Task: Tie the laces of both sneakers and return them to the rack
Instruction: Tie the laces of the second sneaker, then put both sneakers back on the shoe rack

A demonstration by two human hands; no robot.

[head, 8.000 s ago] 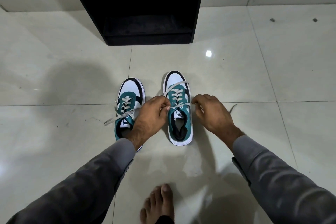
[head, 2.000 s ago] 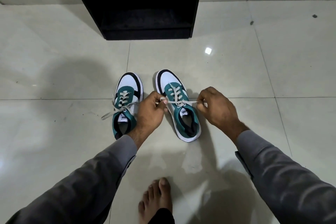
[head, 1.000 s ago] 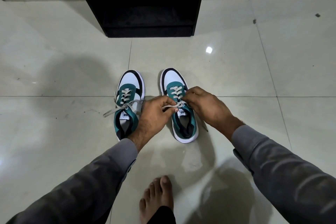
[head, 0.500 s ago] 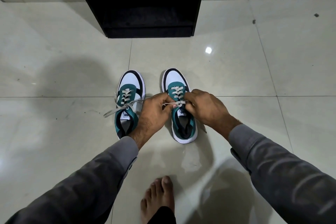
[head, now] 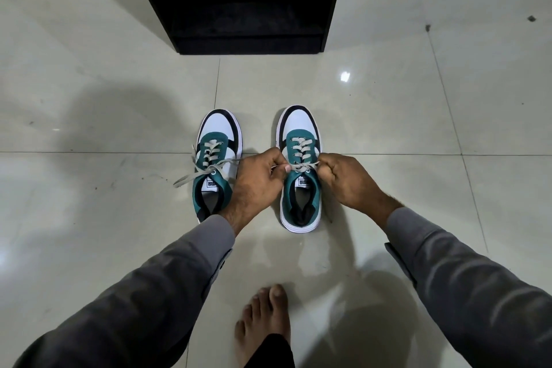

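Observation:
Two teal, white and black sneakers stand side by side on the tiled floor, toes pointing away from me. My left hand (head: 257, 179) and my right hand (head: 348, 181) flank the right sneaker (head: 300, 188), each pinching an end of its grey lace (head: 303, 167) just above the tongue; the lace is stretched short between them. The left sneaker (head: 215, 158) sits untouched, its loose lace (head: 191, 178) trailing out to the left. The black shoe rack (head: 242, 0) stands on the floor beyond the sneakers, with its lowest shelf dark and bare.
My bare foot (head: 265, 323) rests on the floor in front of me, below the sneakers. Pale glossy tiles (head: 418, 128) stretch left and right of the rack. A wall base runs along the top edge.
My hands have drawn slightly apart and up along the right sneaker, pulling its lace tight. The left sneaker has not moved.

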